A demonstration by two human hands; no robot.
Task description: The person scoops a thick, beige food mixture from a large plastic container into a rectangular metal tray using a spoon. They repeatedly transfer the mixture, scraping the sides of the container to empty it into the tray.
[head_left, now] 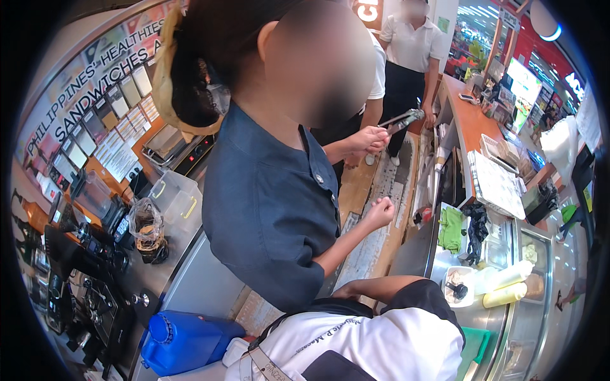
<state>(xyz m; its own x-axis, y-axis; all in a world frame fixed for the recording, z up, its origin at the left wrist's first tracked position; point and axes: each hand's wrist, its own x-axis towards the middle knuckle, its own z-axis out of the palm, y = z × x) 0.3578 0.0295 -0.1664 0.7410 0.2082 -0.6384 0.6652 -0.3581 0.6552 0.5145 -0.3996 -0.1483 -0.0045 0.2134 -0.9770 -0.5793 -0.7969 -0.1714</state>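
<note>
My left hand is out of view. My right forearm point(387, 287) bends across the front of my white shirt point(381, 336), below the black sleeve. Only part of my right hand point(346, 291) shows at its end, beside a black band at my front; its fingers are hidden, so I cannot tell if it holds anything. Close in front stands a co-worker in a dark blue shirt point(273, 190). That person's far hand point(368, 140) holds metal tongs point(403, 119); the near hand point(380, 213) is curled.
A blue jug point(181, 343) and a clear plastic bin point(175, 197) are on the left. On the right counter are green cloth point(450, 228), a black bag point(475, 232), a white tub point(452, 279) and squeeze bottles point(505, 294). Another person point(413, 44) stands farther along the aisle.
</note>
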